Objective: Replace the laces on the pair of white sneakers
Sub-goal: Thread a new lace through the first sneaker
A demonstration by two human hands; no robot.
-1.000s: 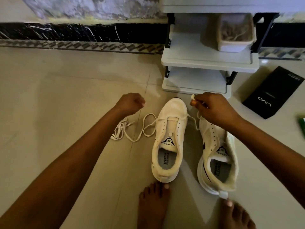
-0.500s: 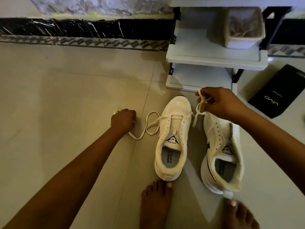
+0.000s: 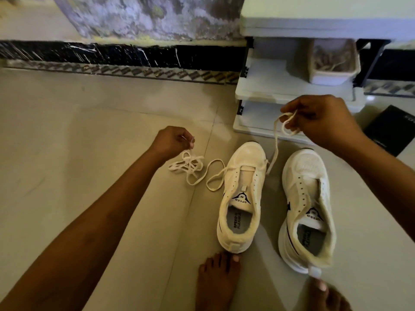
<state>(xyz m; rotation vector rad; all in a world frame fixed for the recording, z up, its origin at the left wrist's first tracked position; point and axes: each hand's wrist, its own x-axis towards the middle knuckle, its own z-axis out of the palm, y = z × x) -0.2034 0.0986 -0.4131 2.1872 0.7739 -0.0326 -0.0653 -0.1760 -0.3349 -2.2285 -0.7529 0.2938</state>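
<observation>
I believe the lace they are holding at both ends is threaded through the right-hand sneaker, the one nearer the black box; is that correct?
Not quite. The head view shows the lace threaded through the left-hand sneaker, across its front eyelets. The right-hand sneaker nearer the black box has bare eyelets. The left hand and right hand do hold its ends.

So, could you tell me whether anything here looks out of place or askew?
Only mid-task disorder: the lace crosses just the left sneaker toe eyelets, its left end a tangle on the floor. The right sneaker has none and leans on its side.
</observation>
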